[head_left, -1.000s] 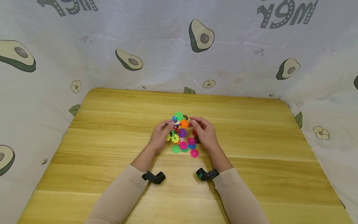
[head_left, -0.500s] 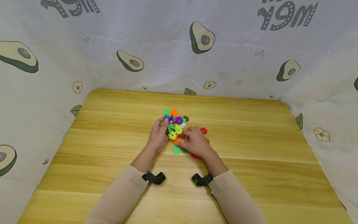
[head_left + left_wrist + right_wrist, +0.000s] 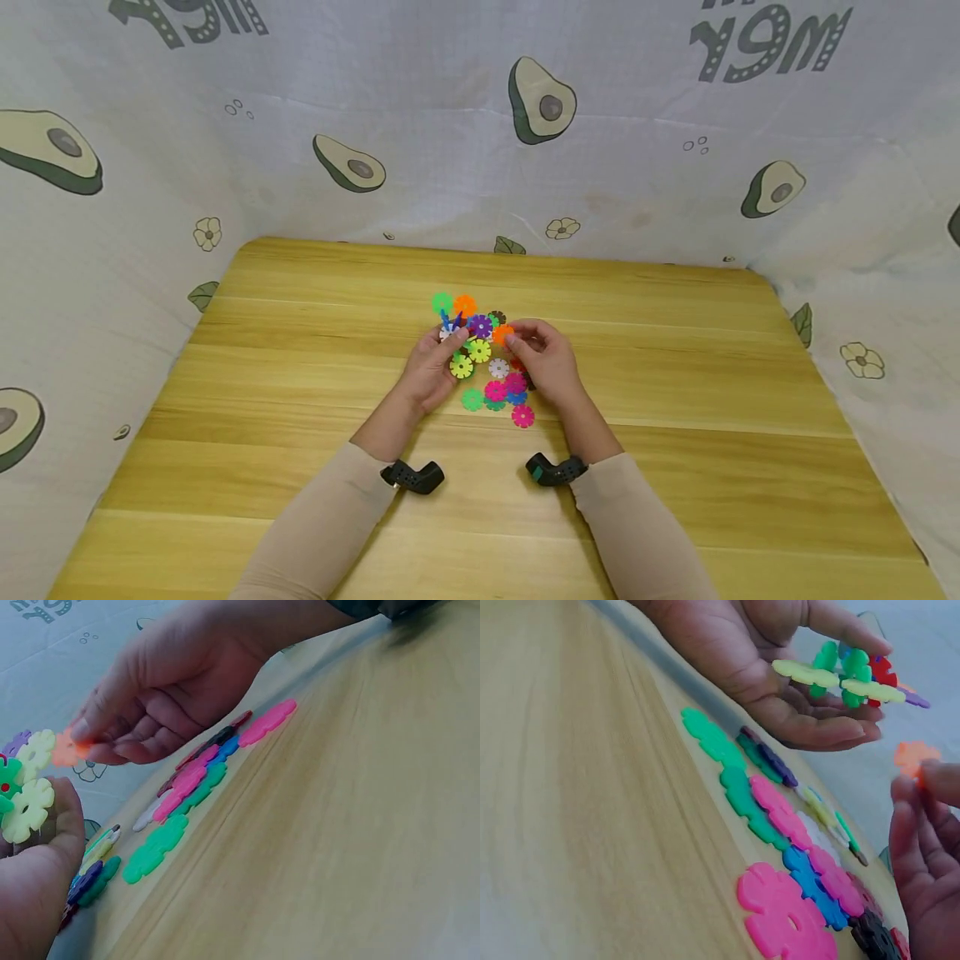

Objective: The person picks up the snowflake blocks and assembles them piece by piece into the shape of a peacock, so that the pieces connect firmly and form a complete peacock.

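Observation:
My left hand (image 3: 431,367) holds a cluster of interlocked plastic snowflake discs (image 3: 479,350) in several colours, including yellow, green, purple, blue and orange. The cluster is off the table, its discs set at different angles in the right wrist view. Between thumb and fingers, my right hand (image 3: 552,362) pinches a single orange snowflake disc (image 3: 915,756). That disc is raised close to the cluster's right side, and a small gap between them shows in the right wrist view. The left palm hides part of the cluster.
Loose discs lie on the wooden table below the hands: a pink disc (image 3: 522,416), a light green disc (image 3: 472,400), a white disc (image 3: 498,368) and several others, some overlapping. A printed cloth (image 3: 450,192) hangs behind the table.
An orange disc, earlier between the hands, now sits at the cluster's top. The right hand went down to the loose discs, then came up and right with another orange disc.

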Tool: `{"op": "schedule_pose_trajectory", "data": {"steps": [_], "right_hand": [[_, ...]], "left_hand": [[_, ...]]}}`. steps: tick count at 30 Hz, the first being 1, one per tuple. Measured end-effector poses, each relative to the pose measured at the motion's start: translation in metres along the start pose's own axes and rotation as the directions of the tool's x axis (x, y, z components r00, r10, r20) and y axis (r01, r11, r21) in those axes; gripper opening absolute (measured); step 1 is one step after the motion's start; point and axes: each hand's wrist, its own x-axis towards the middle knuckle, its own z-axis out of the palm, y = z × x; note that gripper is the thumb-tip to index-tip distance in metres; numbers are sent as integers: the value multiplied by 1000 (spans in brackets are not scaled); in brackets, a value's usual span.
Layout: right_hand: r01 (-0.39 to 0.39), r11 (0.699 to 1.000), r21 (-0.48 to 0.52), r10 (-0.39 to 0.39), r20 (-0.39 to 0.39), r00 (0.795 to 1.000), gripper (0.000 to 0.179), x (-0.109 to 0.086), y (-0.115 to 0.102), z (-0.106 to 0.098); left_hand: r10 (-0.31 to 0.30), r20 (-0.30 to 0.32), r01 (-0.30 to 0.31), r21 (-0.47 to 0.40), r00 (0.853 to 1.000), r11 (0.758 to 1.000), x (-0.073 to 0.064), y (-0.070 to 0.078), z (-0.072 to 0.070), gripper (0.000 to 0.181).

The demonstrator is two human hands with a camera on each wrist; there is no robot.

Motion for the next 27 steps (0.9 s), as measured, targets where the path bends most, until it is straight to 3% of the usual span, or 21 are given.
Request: {"op": "schedule_pose_trajectory", "data": {"steps": [4, 9, 12, 15, 21, 27], "right_hand": [[56, 978, 199, -55, -6, 998, 25, 1, 0, -1], [146, 947, 285, -149, -10, 989, 25, 1, 2, 0], [182, 944, 274, -181, -29, 983, 24, 1, 4, 0], [237, 953, 187, -231, -56, 971, 19, 1, 6, 0], [381, 923, -48, -383, -81, 920, 8, 1, 8, -1], [386, 922, -10, -386, -38, 922, 10, 0, 10, 1]], "left_hand": [[-17, 14, 17, -20, 1000, 1000, -1, -1, 1, 18], [-35, 23, 36, -32, 999, 999, -2, 1, 2, 21], [-60, 26, 61, -19, 998, 998, -2, 2, 2, 23], [-84, 19, 84, 11, 996, 996, -3, 3, 1, 21], [-116, 3, 116, 69, 993, 991, -3, 5, 0, 14], [-140, -6, 140, 99, 990, 985, -4, 5, -3, 13]]}}
